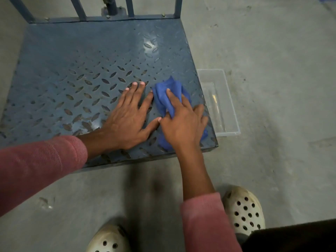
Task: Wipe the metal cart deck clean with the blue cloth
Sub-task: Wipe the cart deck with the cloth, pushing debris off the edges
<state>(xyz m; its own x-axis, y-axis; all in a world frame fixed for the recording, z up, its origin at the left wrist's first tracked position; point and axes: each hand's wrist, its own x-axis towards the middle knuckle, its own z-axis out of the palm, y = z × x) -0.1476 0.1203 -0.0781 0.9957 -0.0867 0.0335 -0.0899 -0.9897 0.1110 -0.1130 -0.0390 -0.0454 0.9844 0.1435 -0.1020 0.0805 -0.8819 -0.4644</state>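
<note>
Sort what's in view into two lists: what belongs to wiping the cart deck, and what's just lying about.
Part of the job:
- blue cloth, pressed down under the right hand
- metal cart deck
- left hand, flat on the deck, bracing

Just lying about:
- clear plastic tub on the floor beside the deck's right edge
- pale clogs on the person's feet

deck (72, 73) bare leftward, uprights (130, 6) behind, tub (229, 99) rightward
</note>
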